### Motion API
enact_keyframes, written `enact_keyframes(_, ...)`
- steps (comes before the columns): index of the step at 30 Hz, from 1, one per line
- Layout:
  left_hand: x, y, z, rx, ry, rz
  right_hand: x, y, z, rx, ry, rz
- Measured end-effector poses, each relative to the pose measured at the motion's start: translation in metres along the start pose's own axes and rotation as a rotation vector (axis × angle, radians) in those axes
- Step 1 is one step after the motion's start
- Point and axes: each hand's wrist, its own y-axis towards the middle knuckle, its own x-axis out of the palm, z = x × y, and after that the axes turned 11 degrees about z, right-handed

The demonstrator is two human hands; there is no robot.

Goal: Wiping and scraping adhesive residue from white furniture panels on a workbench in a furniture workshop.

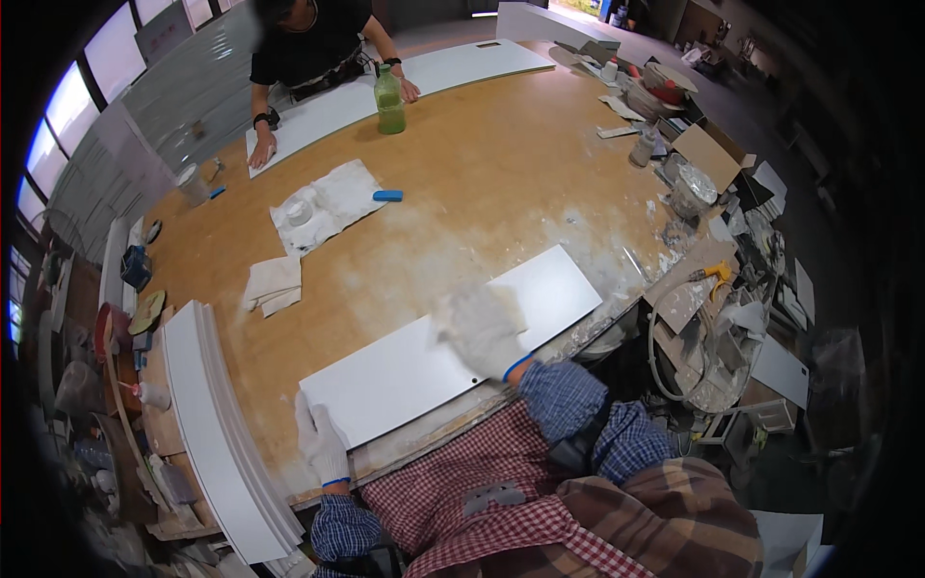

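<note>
A long white panel (385, 376) lies slantwise along the near edge of the wooden worktable. My left hand (319, 441), in a white knit glove with a blue cuff, grips the panel at its left end. My right hand (482, 337), gloved the same way, is over the panel's middle and smeared by motion. Under and around its fingers shows a pale beige cloth (513, 310), also blurred, pressed against the white surface. A small dark hole (474, 380) sits near the panel's front edge.
More white panels (217, 433) are stacked at the left. Across the worktable (462, 173), a co-worker (308, 48) rests both hands on another panel beside a green bottle (390, 101). Folded cloths (275, 284) and a blue block (387, 196) lie mid-table. Clutter and a yellow air gun (718, 275) are at right.
</note>
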Motion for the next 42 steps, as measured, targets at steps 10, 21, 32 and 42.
enact_keyframes(10, -0.008, 0.000, 0.000, -0.016, 0.005, 0.035, -0.039, -0.020, 0.099, 0.263, -0.194, -0.032)
enact_keyframes(21, 0.004, -0.004, 0.010, -0.037, 0.035, 0.053, 0.038, 0.014, -0.118, -0.119, 0.336, 0.179)
enact_keyframes(32, 0.003, -0.004, -0.021, 0.071, 0.046, 0.127, -0.044, -0.005, -0.022, -0.034, 0.048, 0.060)
enact_keyframes(42, 0.022, 0.000, -0.030, 0.037, -0.115, 0.156, 0.032, 0.006, -0.040, -0.090, -0.102, 0.140)
